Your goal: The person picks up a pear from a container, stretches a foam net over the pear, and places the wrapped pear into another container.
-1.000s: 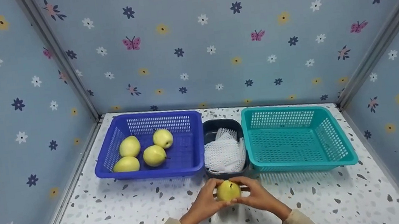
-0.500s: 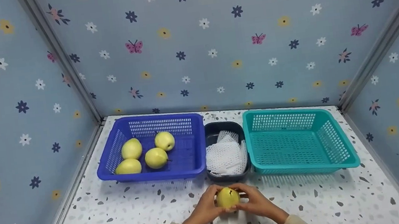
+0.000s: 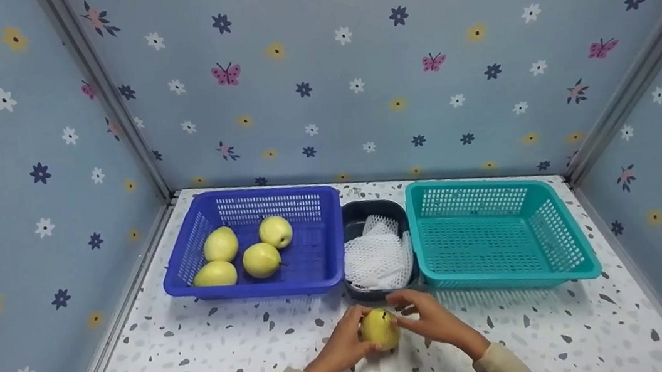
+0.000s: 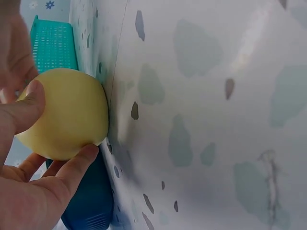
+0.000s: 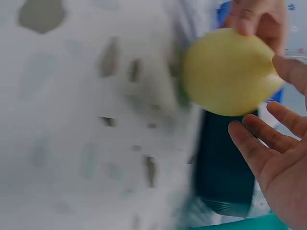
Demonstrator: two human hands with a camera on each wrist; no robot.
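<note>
A yellow-green pear (image 3: 379, 330) stands on the speckled table with its stem up. My left hand (image 3: 343, 344) grips it from the left, thumb on the near side and fingers behind. In the left wrist view, thumb and fingers press the side of the pear (image 4: 72, 112). On the other side, my right hand (image 3: 434, 320) is spread, its fingers off the fruit. The thumb of the right hand (image 5: 288, 179) lies at the pear's edge in the right wrist view; whether it touches cannot be told. Beyond them, a dark tub (image 3: 365, 299) holds white foam netting (image 3: 375, 263).
To the left of the tub, a blue basket (image 3: 255, 291) contains several pears (image 3: 262, 260). A teal basket (image 3: 476, 237) with no fruit inside is at the right. Flower-patterned panels (image 3: 323, 73) enclose the table (image 3: 226, 363) at the back and sides.
My right hand has let its fingers off the pear and moved slightly right. The left hand keeps its grip on the pear, which stays nearly in place.
</note>
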